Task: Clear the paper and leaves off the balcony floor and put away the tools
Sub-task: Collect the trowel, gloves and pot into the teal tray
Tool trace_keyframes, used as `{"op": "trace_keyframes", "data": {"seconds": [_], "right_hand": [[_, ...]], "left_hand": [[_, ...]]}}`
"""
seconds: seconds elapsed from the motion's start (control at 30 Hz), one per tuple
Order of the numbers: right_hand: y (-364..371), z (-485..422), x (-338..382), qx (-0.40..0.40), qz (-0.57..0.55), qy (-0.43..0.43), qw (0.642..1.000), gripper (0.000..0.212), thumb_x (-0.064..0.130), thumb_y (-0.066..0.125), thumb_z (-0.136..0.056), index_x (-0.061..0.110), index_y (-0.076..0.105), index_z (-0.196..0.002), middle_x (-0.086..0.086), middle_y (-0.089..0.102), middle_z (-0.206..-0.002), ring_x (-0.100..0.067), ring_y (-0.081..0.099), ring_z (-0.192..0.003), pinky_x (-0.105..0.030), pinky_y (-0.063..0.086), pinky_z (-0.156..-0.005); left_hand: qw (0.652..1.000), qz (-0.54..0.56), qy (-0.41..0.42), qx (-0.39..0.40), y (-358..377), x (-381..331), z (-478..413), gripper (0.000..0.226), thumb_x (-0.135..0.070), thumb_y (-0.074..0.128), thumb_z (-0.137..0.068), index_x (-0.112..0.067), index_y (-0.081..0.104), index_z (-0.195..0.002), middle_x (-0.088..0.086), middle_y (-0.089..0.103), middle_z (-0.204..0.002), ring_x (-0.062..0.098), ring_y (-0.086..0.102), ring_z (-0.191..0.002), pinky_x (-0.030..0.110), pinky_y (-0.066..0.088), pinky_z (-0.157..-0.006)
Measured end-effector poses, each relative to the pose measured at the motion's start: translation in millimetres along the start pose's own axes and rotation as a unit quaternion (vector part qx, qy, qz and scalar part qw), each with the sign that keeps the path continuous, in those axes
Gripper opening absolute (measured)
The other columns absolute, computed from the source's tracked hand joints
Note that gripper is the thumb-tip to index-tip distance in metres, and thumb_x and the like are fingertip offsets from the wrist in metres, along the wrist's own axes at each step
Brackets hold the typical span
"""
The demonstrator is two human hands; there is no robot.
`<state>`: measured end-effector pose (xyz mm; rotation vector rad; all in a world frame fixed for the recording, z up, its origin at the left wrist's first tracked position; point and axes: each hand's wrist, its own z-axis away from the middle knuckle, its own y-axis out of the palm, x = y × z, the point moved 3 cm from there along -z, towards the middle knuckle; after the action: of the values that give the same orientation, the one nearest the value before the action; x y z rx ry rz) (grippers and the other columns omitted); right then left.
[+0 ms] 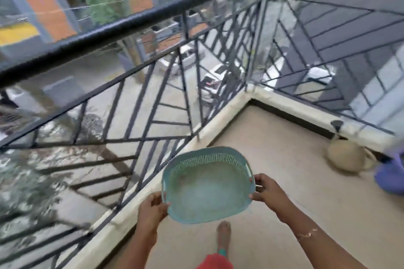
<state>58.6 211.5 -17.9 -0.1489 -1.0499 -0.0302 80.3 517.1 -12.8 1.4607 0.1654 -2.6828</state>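
Note:
A light teal perforated plastic basket [205, 188] is held above the balcony floor [284, 181], tilted so its inside faces me, with nothing visible in it. My left hand [152, 209] grips its near left rim. My right hand [267, 190] grips the right rim beside a handle slot. No paper or leaves show on the beige floor in view.
A black metal railing [153, 17] on a low pale curb [218, 120] runs along the left and far sides. A beige round pot [347, 155] with a dark item behind it and a purple object [391, 172] stand at the far right. My bare foot [224, 238] is below the basket.

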Motion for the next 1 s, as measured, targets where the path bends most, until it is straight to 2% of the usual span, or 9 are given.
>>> {"op": "trace_keyframes", "data": {"seconds": [0.2, 0.33, 0.4, 0.53, 0.7, 0.8, 0.83, 0.9, 1.0], "right_hand": [[-86.0, -58.8, 15.2, -0.076, -0.018, 0.023, 0.997, 0.035, -0.019, 0.062, -0.072, 0.007, 0.054, -0.094, -0.006, 0.063, -0.099, -0.015, 0.063, -0.083, -0.018, 0.049, -0.063], [-145.0, -91.4, 23.7, -0.146, -0.015, 0.044, 0.988, 0.032, -0.013, 0.066, -0.072, 0.008, 0.056, -0.094, -0.008, 0.065, -0.103, -0.026, 0.066, -0.093, -0.036, 0.053, -0.082], [-177.4, -109.5, 27.2, -0.192, -0.029, 0.042, 0.98, 0.027, -0.008, 0.066, -0.075, 0.01, 0.057, -0.093, -0.007, 0.066, -0.103, -0.026, 0.066, -0.093, -0.041, 0.052, -0.087], [-230.6, -136.7, 32.6, -0.247, -0.064, 0.056, 0.965, 0.025, -0.008, 0.063, -0.078, 0.012, 0.057, -0.092, -0.006, 0.064, -0.102, -0.022, 0.064, -0.088, -0.033, 0.05, -0.079], [-308.9, -183.3, 28.6, -0.291, -0.091, 0.081, 0.949, 0.028, -0.011, 0.063, -0.075, 0.011, 0.056, -0.091, -0.008, 0.064, -0.101, -0.017, 0.06, -0.08, -0.024, 0.045, -0.066], [-364.7, -219.1, 28.6, -0.307, -0.096, 0.098, 0.942, 0.03, -0.013, 0.062, -0.073, 0.012, 0.056, -0.089, -0.009, 0.064, -0.099, -0.016, 0.058, -0.076, -0.025, 0.046, -0.063], [-381.8, -230.3, 27.8, -0.308, -0.096, 0.107, 0.941, 0.031, -0.013, 0.062, -0.072, 0.013, 0.055, -0.089, -0.009, 0.063, -0.098, -0.017, 0.058, -0.076, -0.026, 0.047, -0.064], [-414.9, -253.0, 27.6, -0.312, -0.085, 0.125, 0.938, 0.034, -0.011, 0.066, -0.069, 0.016, 0.056, -0.087, -0.007, 0.064, -0.097, -0.019, 0.06, -0.078, -0.028, 0.05, -0.066], [-463.5, -282.9, 24.2, -0.314, -0.038, 0.163, 0.935, 0.026, -0.005, 0.069, -0.064, 0.017, 0.064, -0.076, -0.003, 0.068, -0.081, -0.019, 0.063, -0.073, -0.033, 0.05, -0.067]], "left_hand": [[0.994, -0.045, 0.0, 0.099, 113.9, -53.6, -93.2, 0.027, 0.018, 0.055, -0.076, 0.005, 0.064, -0.099, 0.02, 0.07, -0.092, 0.024, 0.065, -0.074, 0.021, 0.053, -0.052], [0.982, -0.09, -0.011, 0.165, 200.1, -96.6, -131.0, 0.028, 0.025, 0.05, -0.073, 0.006, 0.066, -0.086, 0.009, 0.07, -0.069, 0.01, 0.065, -0.053, 0.017, 0.049, -0.045], [0.975, -0.115, -0.017, 0.191, 248.4, -118.9, -153.2, 0.026, 0.025, 0.048, -0.074, 0.009, 0.064, -0.087, 0.014, 0.067, -0.074, 0.009, 0.063, -0.051, 0.016, 0.049, -0.044], [0.959, -0.168, -0.007, 0.229, 335.5, -152.0, -186.0, 0.028, 0.023, 0.046, -0.076, 0.006, 0.063, -0.091, 0.012, 0.063, -0.077, 0.008, 0.062, -0.051, 0.015, 0.047, -0.043], [0.94, -0.213, -0.009, 0.267, 445.8, -167.5, -225.3, 0.025, 0.022, 0.048, -0.076, 0.008, 0.064, -0.089, 0.016, 0.063, -0.081, 0.025, 0.059, -0.069, 0.019, 0.049, -0.048], [0.934, -0.217, -0.013, 0.283, 516.2, -177.1, -241.3, 0.02, 0.016, 0.058, -0.071, -0.001, 0.067, -0.077, 0.011, 0.065, -0.076, 0.018, 0.06, -0.065, 0.024, 0.051, -0.057], [0.931, -0.219, -0.018, 0.29, 538.3, -180.1, -243.5, 0.017, 0.01, 0.064, -0.062, -0.005, 0.069, -0.067, 0.008, 0.066, -0.069, 0.014, 0.061, -0.06, 0.022, 0.051, -0.057], [0.927, -0.224, -0.028, 0.3, 583.0, -187.1, -251.2, 0.015, 0.0, 0.058, -0.048, -0.01, 0.069, -0.049, -0.002, 0.062, -0.051, 0.006, 0.057, -0.047, 0.021, 0.048, -0.055], [0.927, -0.244, -0.037, 0.283, 642.1, -193.2, -266.5, 0.015, 0.006, 0.061, -0.052, -0.007, 0.068, -0.051, 0.0, 0.062, -0.053, 0.017, 0.057, -0.056, 0.026, 0.044, -0.061]]}}
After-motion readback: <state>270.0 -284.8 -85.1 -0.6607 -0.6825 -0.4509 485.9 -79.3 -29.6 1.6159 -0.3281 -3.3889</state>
